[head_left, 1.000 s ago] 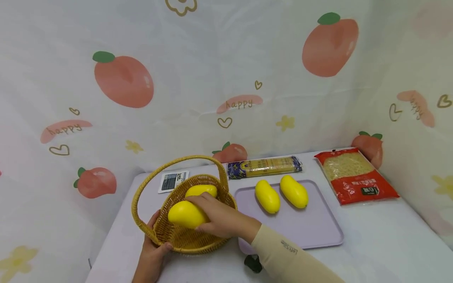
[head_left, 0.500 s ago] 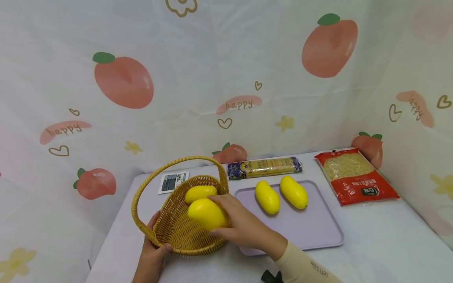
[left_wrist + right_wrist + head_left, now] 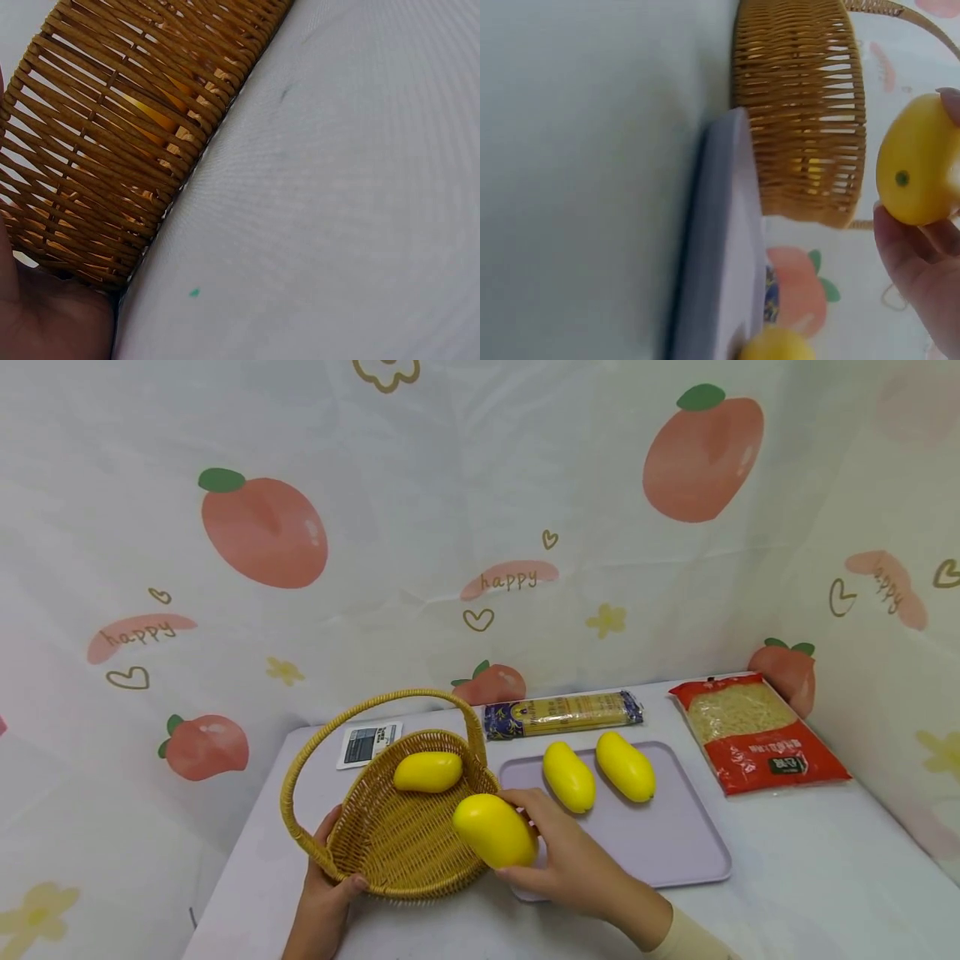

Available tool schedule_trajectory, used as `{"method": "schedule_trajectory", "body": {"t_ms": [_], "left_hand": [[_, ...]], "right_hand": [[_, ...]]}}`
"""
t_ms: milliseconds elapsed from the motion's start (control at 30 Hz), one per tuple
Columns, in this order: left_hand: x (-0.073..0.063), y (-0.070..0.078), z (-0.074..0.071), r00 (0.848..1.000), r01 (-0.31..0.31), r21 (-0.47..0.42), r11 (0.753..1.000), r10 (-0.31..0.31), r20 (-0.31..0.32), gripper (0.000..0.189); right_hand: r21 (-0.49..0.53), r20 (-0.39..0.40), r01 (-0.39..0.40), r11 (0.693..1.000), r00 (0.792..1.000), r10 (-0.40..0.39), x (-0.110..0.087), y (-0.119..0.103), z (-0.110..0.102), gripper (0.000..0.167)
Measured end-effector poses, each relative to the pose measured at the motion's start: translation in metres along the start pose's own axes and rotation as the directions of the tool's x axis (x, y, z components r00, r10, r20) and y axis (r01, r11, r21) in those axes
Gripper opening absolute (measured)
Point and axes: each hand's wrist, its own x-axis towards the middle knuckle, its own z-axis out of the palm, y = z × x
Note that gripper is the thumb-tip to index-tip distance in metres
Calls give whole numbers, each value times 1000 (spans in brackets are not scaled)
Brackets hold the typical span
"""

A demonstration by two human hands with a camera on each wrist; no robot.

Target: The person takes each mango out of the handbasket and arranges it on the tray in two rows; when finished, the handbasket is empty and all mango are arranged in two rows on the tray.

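My right hand (image 3: 566, 852) grips a yellow mango (image 3: 495, 832) between thumb and fingers, above the gap where basket and tray meet. In the right wrist view the held mango (image 3: 921, 161) shows its stem end, lifted clear of the tray. My left hand (image 3: 324, 893) holds the near-left rim of the wicker basket (image 3: 405, 852), thumb over the edge and fingers along the outside. A second mango (image 3: 428, 772) lies inside the basket, toward its back. Two more mangoes, a left one (image 3: 569, 777) and a right one (image 3: 626, 767), rest side by side on the lilac tray (image 3: 675, 852).
Behind the tray lies a long pack of noodles (image 3: 562, 714). To its right is a red bag (image 3: 757, 733) of pale dry food. A small white packet (image 3: 367, 745) sits behind the basket, whose tall handle (image 3: 390, 695) arches above it. Printed cloth walls enclose the table.
My right hand has lifted the mango out of the basket and carried it right, toward the tray. My left hand stays on the basket rim.
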Motion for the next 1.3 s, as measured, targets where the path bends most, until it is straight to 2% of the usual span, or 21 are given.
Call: {"method": "schedule_trajectory", "body": {"t_ms": [367, 600, 700, 933, 1133, 1300], "left_hand": [[-1, -1, -1, 1000, 0, 17, 1000, 0, -2, 92], [-3, -1, -2, 1000, 16, 9, 1000, -16, -4, 91], [-3, -1, -2, 1000, 3, 13, 1000, -3, -1, 91], [-1, -1, -2, 999, -47, -13, 999, 47, 19, 90], [-3, 0, -3, 999, -40, -14, 999, 40, 16, 91], [-2, -2, -1, 999, -36, -21, 999, 36, 20, 91]], "right_hand": [[-86, -36, -72, 994, 997, 70, -31, 17, -16, 78], [-165, -34, -164, 973, 986, 161, -41, 32, -24, 77], [-195, -51, -214, 957, 977, 208, -42, 37, -26, 79], [-224, -113, -344, 912, 938, 326, -40, 42, -32, 81], [-268, -148, -421, 867, 907, 394, -40, 41, -30, 82], [-307, -162, -451, 838, 892, 421, -39, 40, -32, 80]]}}
